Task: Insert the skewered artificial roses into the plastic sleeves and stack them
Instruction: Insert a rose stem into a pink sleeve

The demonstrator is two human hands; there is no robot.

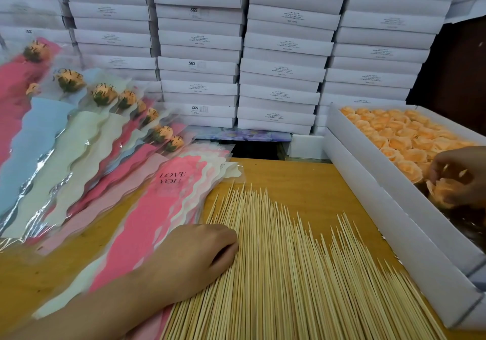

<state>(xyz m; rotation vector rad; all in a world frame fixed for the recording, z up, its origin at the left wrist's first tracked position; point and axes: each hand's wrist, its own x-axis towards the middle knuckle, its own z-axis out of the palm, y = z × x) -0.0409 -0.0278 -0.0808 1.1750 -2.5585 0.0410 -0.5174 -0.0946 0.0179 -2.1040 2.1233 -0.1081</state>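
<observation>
Rose and skewer well apart, 1 hand at each
The left hand (200, 250) lies curled on the left edge of the skewers (289, 274), whose long axes run away from the person, points far; whether it pinches 1 cannot be told. The right hand (462, 174) grips a rose (441, 189) in the box (368, 182) at far right; empty sleeves (168, 208) lie just left of the skewers

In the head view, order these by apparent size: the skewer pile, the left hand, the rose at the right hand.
1. skewer pile
2. left hand
3. rose, partly covered by the right hand
</observation>
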